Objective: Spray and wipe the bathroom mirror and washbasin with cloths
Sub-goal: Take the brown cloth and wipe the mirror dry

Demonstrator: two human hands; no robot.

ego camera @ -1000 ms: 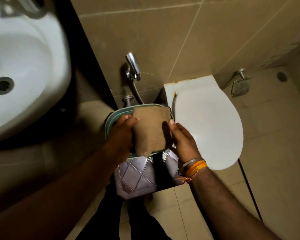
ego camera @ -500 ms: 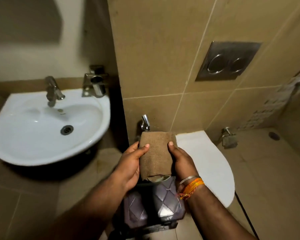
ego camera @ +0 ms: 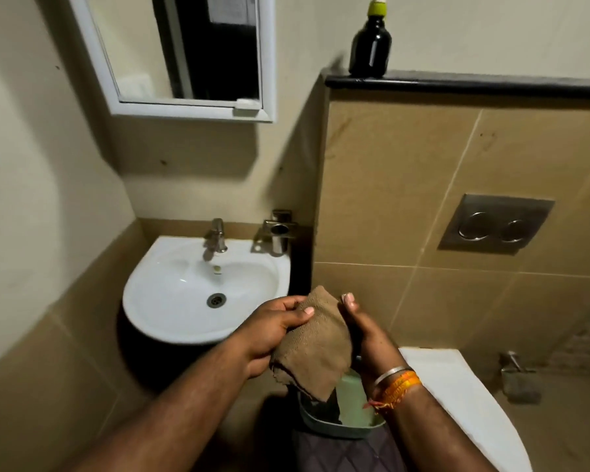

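A folded brown cloth (ego camera: 315,345) is held in front of me between both hands. My left hand (ego camera: 269,330) grips its left side with the thumb over the top. My right hand (ego camera: 365,332) holds its right edge with the fingers behind it. The white washbasin (ego camera: 171,301) with its tap (ego camera: 215,238) is to the left of the hands. The white-framed mirror (ego camera: 191,52) hangs above it on the wall. A dark spray bottle (ego camera: 370,46) with a yellow-green collar stands on the black ledge (ego camera: 491,85) at the upper right.
Below the cloth stands a green tub (ego camera: 341,425) holding a pale green item, on a purple quilted stand (ego camera: 338,454). The white toilet lid (ego camera: 457,403) is at the lower right, with a flush plate (ego camera: 494,224) on the tiled wall above. A steel holder (ego camera: 278,233) hangs beside the tap.
The view has swung up from the floor and toilet to the basin, mirror and ledge. Both hands have lifted the brown cloth up from the green tub and now hold it higher.
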